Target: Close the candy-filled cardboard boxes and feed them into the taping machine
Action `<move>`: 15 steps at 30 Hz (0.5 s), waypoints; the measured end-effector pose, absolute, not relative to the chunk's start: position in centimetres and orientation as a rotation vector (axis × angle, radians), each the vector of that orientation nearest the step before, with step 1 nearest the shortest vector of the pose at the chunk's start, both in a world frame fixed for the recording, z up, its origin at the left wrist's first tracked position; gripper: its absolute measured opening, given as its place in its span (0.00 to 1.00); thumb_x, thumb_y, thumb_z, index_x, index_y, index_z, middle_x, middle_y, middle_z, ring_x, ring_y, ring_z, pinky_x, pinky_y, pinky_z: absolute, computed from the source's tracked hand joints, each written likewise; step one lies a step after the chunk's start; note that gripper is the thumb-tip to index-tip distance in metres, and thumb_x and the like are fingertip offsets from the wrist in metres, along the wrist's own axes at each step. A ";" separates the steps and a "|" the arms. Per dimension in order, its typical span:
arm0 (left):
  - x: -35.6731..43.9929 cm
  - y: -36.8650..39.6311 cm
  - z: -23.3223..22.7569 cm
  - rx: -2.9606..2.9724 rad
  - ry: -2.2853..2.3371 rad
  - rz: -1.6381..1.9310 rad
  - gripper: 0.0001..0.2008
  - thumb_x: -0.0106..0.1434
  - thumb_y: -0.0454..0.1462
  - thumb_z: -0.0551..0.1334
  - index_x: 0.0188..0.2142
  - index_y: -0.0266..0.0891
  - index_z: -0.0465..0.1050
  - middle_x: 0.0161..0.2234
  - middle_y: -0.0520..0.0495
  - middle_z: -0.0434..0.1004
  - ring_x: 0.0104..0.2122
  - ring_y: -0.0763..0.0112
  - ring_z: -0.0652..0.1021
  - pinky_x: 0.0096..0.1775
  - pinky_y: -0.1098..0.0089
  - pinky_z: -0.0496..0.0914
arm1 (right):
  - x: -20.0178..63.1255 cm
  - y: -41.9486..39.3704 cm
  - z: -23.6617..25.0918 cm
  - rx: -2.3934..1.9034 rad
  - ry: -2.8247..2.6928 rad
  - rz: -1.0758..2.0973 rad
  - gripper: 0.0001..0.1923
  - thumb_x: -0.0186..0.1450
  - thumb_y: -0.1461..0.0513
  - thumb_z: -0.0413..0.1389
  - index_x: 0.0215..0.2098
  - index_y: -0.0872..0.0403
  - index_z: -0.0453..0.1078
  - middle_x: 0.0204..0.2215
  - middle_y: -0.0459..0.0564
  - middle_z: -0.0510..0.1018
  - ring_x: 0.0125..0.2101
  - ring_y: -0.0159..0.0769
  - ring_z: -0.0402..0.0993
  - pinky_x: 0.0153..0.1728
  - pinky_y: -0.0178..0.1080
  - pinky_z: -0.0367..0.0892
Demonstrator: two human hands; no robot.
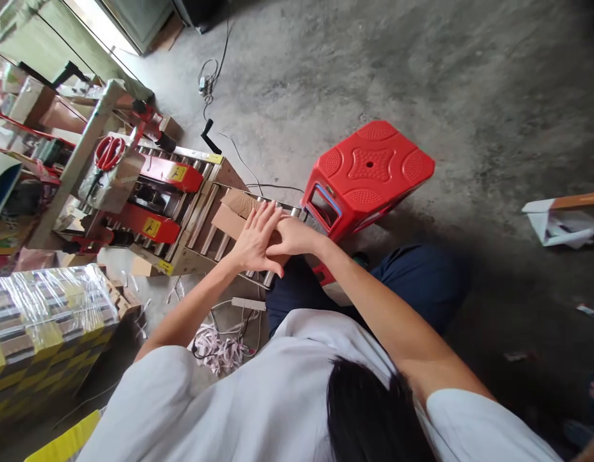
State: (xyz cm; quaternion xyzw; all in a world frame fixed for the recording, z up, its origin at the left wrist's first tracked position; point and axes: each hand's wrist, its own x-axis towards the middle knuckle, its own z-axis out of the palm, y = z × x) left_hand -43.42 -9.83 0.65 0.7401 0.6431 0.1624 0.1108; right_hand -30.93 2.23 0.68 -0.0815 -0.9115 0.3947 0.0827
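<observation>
Head view: both hands are pressed flat on a brown corrugated cardboard carton [232,215] lying on the steel rollers of a carton-sealing machine with red tape heads [157,196]. The left hand [253,240] is laid palm down with fingers spread and straight; nothing is pinched. The right hand [293,236] is placed just beside it, partly beneath the left fingers, palm down on the same flaps; its fingers are mostly hidden, so their spread cannot be told.

The carton sits at the near end of the roller bed, directly under the hands. Beyond the hands the red tape heads are seen, with red-handled scissors [109,153] resting on the frame above them. To the right of the hands a red plastic stool [371,170] stands touching the roller bed's end.

Judgement: the flaps appear folded down and held; no tape is seen on the carton, so sealing appears outstanding. Film-wrapped stacked boxes [42,321] stand left of the hands.
</observation>
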 end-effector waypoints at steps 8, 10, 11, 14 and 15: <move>-38.5 -9.9 0.7 2.282 1.966 0.150 0.45 0.56 0.52 0.63 0.70 0.44 0.51 0.70 0.44 0.52 0.70 0.40 0.47 0.67 0.44 0.38 | -22.3 1.1 -1.9 -0.536 -2.394 1.318 0.24 0.63 0.58 0.60 0.57 0.54 0.72 0.66 0.59 0.61 0.66 0.51 0.57 0.66 0.53 0.57; -39.8 -10.3 0.7 2.260 2.000 0.127 0.44 0.57 0.50 0.61 0.70 0.42 0.50 0.70 0.44 0.51 0.70 0.41 0.46 0.67 0.44 0.38 | -21.3 1.1 -1.6 -0.616 -2.304 1.313 0.25 0.64 0.58 0.59 0.60 0.51 0.69 0.65 0.56 0.65 0.64 0.49 0.62 0.65 0.52 0.60; -41.1 -10.6 0.7 2.225 2.052 0.119 0.43 0.58 0.49 0.60 0.70 0.41 0.51 0.70 0.44 0.51 0.70 0.41 0.47 0.67 0.44 0.39 | -20.7 1.4 -1.4 -0.679 -2.235 1.317 0.27 0.64 0.57 0.59 0.62 0.50 0.67 0.63 0.55 0.68 0.61 0.48 0.66 0.63 0.51 0.63; -47.6 -12.0 0.6 2.050 2.292 0.110 0.39 0.59 0.44 0.58 0.69 0.40 0.53 0.70 0.45 0.50 0.70 0.44 0.48 0.67 0.45 0.42 | -17.9 3.1 -1.4 -0.914 -2.065 1.304 0.28 0.64 0.55 0.59 0.62 0.51 0.66 0.55 0.55 0.76 0.51 0.46 0.77 0.57 0.50 0.71; -50.5 -12.6 0.7 1.980 2.373 0.108 0.39 0.59 0.43 0.57 0.69 0.39 0.54 0.70 0.45 0.50 0.70 0.45 0.48 0.68 0.46 0.43 | -16.7 3.7 -1.7 -0.980 -2.045 1.289 0.27 0.64 0.55 0.59 0.60 0.51 0.67 0.53 0.55 0.78 0.49 0.46 0.78 0.55 0.51 0.72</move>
